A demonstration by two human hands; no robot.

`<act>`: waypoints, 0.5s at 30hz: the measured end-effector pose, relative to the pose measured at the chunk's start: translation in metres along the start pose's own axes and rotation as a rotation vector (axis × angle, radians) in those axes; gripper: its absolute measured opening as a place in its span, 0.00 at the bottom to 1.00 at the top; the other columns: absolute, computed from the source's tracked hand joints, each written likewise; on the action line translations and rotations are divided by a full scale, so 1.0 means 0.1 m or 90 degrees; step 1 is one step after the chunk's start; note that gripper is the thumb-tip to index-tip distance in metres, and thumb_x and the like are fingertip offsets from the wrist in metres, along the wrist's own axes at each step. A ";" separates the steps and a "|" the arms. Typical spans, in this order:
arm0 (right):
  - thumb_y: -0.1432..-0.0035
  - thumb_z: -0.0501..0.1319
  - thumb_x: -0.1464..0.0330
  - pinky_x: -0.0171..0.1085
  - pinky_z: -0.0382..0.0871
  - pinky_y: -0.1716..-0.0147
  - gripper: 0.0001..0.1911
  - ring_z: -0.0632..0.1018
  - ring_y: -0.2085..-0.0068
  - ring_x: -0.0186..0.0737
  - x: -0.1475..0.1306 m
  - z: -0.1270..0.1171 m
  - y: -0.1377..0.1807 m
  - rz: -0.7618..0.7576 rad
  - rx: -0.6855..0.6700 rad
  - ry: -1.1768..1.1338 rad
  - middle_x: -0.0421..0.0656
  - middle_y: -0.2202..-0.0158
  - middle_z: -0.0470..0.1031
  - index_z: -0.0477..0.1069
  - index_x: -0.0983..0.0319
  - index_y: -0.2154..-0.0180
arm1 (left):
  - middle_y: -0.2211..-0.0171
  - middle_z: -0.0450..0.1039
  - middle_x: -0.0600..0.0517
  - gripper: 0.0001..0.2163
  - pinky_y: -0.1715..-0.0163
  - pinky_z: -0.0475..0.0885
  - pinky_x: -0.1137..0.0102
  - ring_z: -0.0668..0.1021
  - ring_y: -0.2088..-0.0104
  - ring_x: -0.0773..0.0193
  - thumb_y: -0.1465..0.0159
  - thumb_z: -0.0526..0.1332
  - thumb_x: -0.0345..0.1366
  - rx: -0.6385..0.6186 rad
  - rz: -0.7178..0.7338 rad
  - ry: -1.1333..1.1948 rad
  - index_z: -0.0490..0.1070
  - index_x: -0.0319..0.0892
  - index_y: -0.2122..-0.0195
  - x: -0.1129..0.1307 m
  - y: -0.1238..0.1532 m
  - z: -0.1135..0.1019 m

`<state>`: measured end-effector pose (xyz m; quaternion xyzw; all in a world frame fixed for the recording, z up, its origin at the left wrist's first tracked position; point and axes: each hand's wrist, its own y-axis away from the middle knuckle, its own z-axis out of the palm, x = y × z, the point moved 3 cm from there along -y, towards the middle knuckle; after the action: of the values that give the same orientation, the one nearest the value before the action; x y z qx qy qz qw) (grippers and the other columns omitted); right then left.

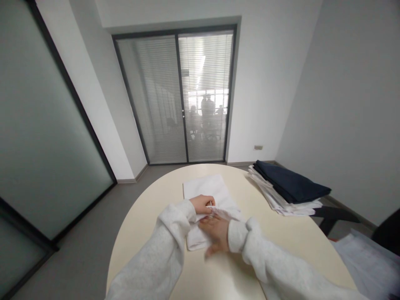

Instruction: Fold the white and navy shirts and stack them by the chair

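A white folded cloth (206,188) lies on the cream oval table (150,216) in front of me. My left hand (202,204) is closed, pinching an edge of the cloth near its middle. My right hand (216,233) lies lower on the cloth with its fingers stretched out and pointing down toward me, slightly blurred; it presses the near part of the cloth flat. Both arms wear pale grey sleeves.
A stack of folded fabric (289,189), dark navy on top of white pieces, sits at the table's right edge. A dark chair (336,216) stands behind it. Pale cloth (368,258) lies at lower right. Glass doors with blinds (187,100) are ahead; people are dimly seen beyond.
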<state>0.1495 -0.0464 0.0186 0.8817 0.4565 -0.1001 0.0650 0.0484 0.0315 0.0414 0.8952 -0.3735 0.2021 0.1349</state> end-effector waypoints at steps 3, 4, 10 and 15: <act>0.62 0.58 0.41 0.55 0.38 0.42 0.57 0.48 0.39 0.60 0.05 0.14 -0.04 0.000 -0.017 -0.017 0.58 0.39 0.48 0.44 0.67 0.38 | 0.77 0.63 0.58 0.12 0.76 0.58 0.77 0.66 0.74 0.69 0.49 0.57 0.33 0.036 0.001 -0.009 0.67 0.44 0.62 -0.02 0.03 -0.06; 0.61 0.57 0.40 0.54 0.37 0.42 0.57 0.46 0.38 0.59 0.07 0.17 -0.05 0.000 -0.009 -0.020 0.57 0.38 0.46 0.42 0.65 0.38 | 0.77 0.63 0.58 0.13 0.76 0.58 0.77 0.66 0.74 0.69 0.49 0.57 0.33 0.044 -0.001 -0.015 0.68 0.44 0.61 -0.01 0.04 -0.08; 0.47 0.48 0.45 0.52 0.38 0.42 0.41 0.50 0.39 0.54 0.13 0.17 -0.17 0.014 0.086 0.016 0.53 0.40 0.52 0.49 0.63 0.39 | 0.75 0.67 0.57 0.15 0.74 0.60 0.77 0.69 0.73 0.68 0.49 0.55 0.30 0.063 -0.005 -0.058 0.69 0.44 0.60 0.12 0.13 -0.23; 0.46 0.51 0.50 0.50 0.51 0.46 0.35 0.61 0.45 0.53 0.08 0.13 -0.17 0.060 0.075 0.034 0.53 0.45 0.62 0.56 0.64 0.43 | 0.73 0.69 0.56 0.14 0.75 0.61 0.75 0.71 0.71 0.65 0.49 0.58 0.33 0.026 -0.045 -0.145 0.68 0.48 0.60 0.18 0.13 -0.18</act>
<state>0.1385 -0.0334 0.0036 0.9068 0.4094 -0.1003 0.0056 0.0463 0.0187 0.0665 0.9275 -0.3504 0.1020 0.0806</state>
